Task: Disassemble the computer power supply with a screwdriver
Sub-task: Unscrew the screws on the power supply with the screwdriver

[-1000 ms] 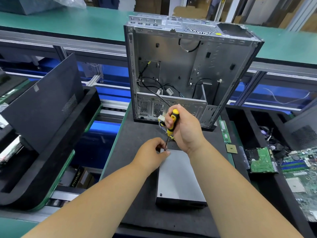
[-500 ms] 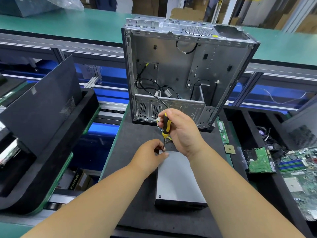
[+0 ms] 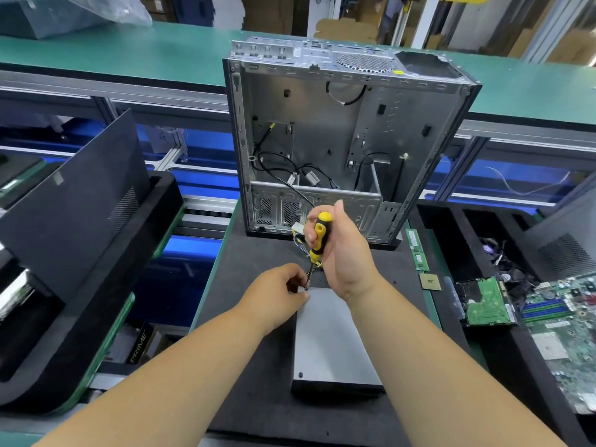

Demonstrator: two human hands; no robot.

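Gripping the yellow-and-black-handled screwdriver [image 3: 319, 237] near its top, the right hand [image 3: 343, 253] has its fingers wrapped round the handle and holds the shaft nearly upright, tip down at the far left corner of the flat grey sheet-metal power supply box [image 3: 332, 340]. The left hand [image 3: 277, 296] curls in beside that corner, thumb and fingertips close to the tip, steadying the shaft or the screw; which, I cannot tell from here.

The box lies flat on the black foam work mat [image 3: 258, 366], just in front of the open silver steel computer case [image 3: 338, 140] that stands upright behind it. A bundle of yellow and dark wires [image 3: 298, 240] trails from its far end.

It looks rigid and fairly heavy for its size, smooth enough to slide under a push, so pressing it down by the lid or holding its side edges seems wisest. One small screw [image 3: 301, 374] shows at the near left corner.
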